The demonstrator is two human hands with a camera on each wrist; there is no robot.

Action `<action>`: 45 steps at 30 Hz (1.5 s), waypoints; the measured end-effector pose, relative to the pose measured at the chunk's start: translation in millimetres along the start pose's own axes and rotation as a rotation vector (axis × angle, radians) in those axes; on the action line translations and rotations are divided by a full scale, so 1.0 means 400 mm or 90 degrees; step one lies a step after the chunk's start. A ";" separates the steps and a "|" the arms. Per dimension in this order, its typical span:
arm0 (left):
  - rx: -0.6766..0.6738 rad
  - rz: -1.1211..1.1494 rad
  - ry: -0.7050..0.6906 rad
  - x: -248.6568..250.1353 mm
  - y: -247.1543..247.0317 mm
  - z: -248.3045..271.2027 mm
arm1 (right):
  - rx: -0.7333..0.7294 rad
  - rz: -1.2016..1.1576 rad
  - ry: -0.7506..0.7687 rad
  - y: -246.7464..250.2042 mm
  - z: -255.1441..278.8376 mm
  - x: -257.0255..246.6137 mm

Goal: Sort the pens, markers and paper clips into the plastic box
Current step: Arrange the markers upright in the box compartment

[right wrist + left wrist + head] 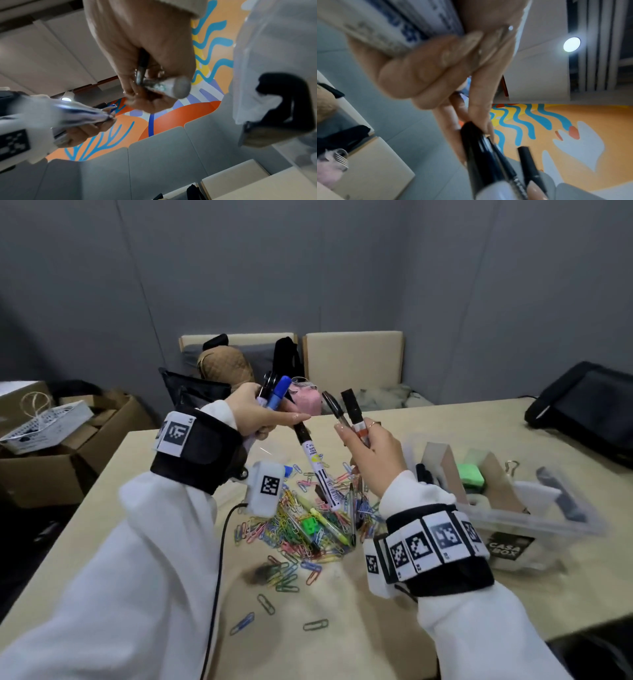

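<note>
Markers and pens are split between both hands, raised above the tabletop (445, 419). The left hand (255, 414) is curled round a bundle: a blue-capped marker (278, 392), a dark-capped one beside it, and a long white marker (317, 465) with a black cap that hangs down from the fist toward the pile. The right hand (371, 453) is clenched on two more, a clear-barrelled pen (334, 405) with a black cap and an orange-banded marker (354, 412). The plastic box (513, 508) sits on the tabletop to the right of the right wrist, clear-walled with cardboard dividers; a green block and some dark items already lie in it.

Likely trouble, as I judge it: the white marker looks the least secure thing in the left fist. Its smooth, round, glossy barrel could slide out and drop into the paper clips (298, 525), scattering them. Carrying several slick cylinders in one fist also risks one rolling free when the fingers loosen over the box, landing in the wrong compartment. The box looks light, with thin walls, so a knock from a wrist could shove it.

The clips are thin bent wire, coated in many colours, heaped loosely with a few strays nearer the person. A yellow highlighter (329, 523), a slim pen and a small green block lie in the heap.
</note>
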State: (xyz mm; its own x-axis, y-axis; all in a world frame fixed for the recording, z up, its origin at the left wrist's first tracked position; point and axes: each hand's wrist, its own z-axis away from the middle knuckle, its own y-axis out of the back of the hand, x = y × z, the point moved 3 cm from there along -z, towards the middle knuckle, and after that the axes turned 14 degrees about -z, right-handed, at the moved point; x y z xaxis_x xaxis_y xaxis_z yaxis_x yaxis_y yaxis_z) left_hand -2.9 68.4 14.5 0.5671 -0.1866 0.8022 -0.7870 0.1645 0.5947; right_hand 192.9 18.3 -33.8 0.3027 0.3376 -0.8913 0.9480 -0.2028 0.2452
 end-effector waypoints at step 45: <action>-0.185 0.741 0.300 0.244 -0.362 -0.153 | -0.109 0.016 -0.574 0.312 -0.012 0.014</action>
State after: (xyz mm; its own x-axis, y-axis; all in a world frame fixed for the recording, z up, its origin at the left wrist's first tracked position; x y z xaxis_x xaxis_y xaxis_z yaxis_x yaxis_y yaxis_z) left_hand 181.3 85.8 10.0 -0.3364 0.5565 0.7597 -0.8257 0.2137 -0.5221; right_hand 313.2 -0.6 -6.3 0.2008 -0.5241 -0.8276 0.9656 -0.0365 0.2575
